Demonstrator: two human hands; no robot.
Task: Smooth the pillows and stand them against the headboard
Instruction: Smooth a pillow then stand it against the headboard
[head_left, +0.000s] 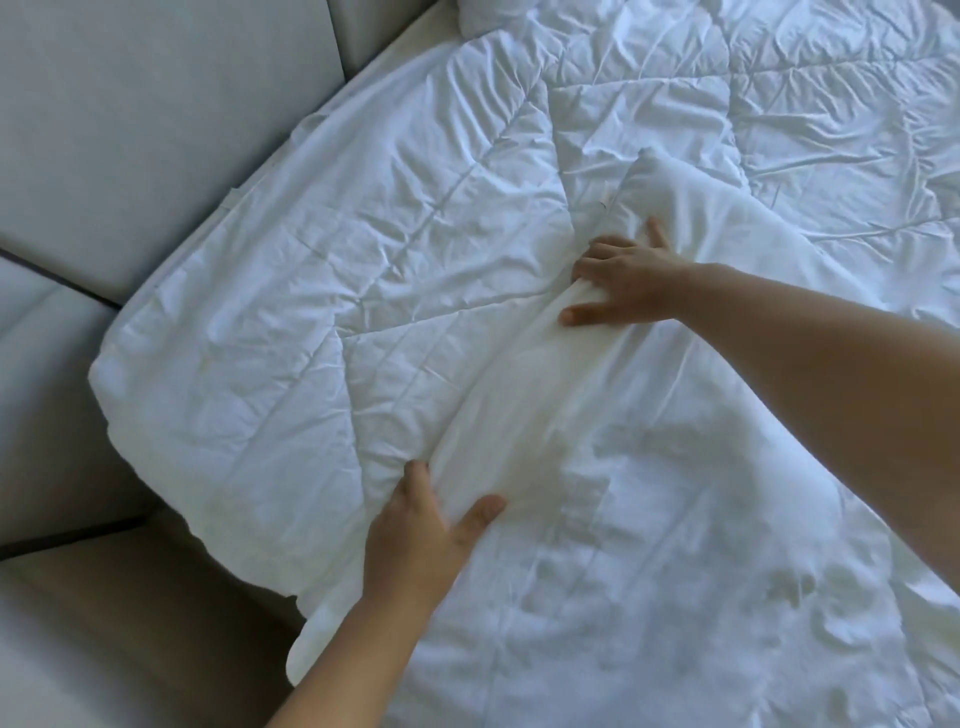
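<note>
A white pillow lies slantwise on the bed, one corner pointing up at the middle and the other end hanging near the bed's lower left edge. My left hand holds its near left edge, thumb on top and fingers tucked under the fabric. Farther up the same edge, my right hand pinches a fold of the pillow's cover. The grey padded headboard runs along the left side, apart from this pillow. A second white pillow shows partly at the top edge, next to the headboard.
A wrinkled white quilted duvet covers the bed under the pillow and reaches up to the headboard. A dark gap separates two of the headboard's panels. A shadowed lower panel sits beside the bed's near corner.
</note>
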